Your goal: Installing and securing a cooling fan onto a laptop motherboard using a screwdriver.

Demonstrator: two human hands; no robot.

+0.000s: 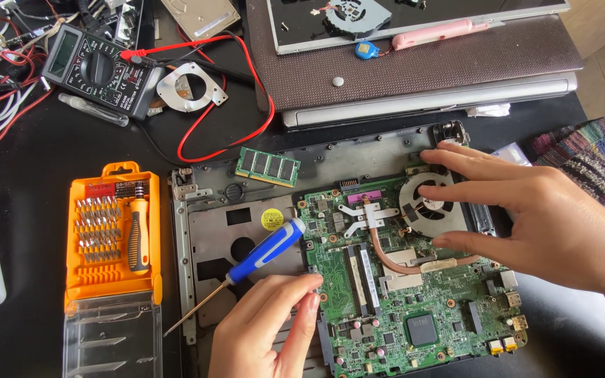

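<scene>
The green motherboard (407, 280) is sitting in the opened grey laptop base (204, 231), with its copper heat pipe (393, 260) and round cooling fan (432, 199) still mounted on it. The right hand (526, 217) is lying open and flat, its fingers spread and pressing on the fan and the board's upper right corner, gripping nothing. The left hand (267, 329) is touching the board's left edge with thumb and fingertips while holding a blue-handled screwdriver (246, 269), whose shaft is pointing down-left away from the board. Judging by the exposed chassis, the disassembly is looking well advanced, though the board is not yet lifted out. A loose memory stick (268, 166) is lying on the base's upper rim. To the left, an orange bit case (113, 231) is lying open, holding rows of bits and a driver handle, its clear lid (113, 336) folded down. A multimeter (96, 70) is resting further back.
</scene>
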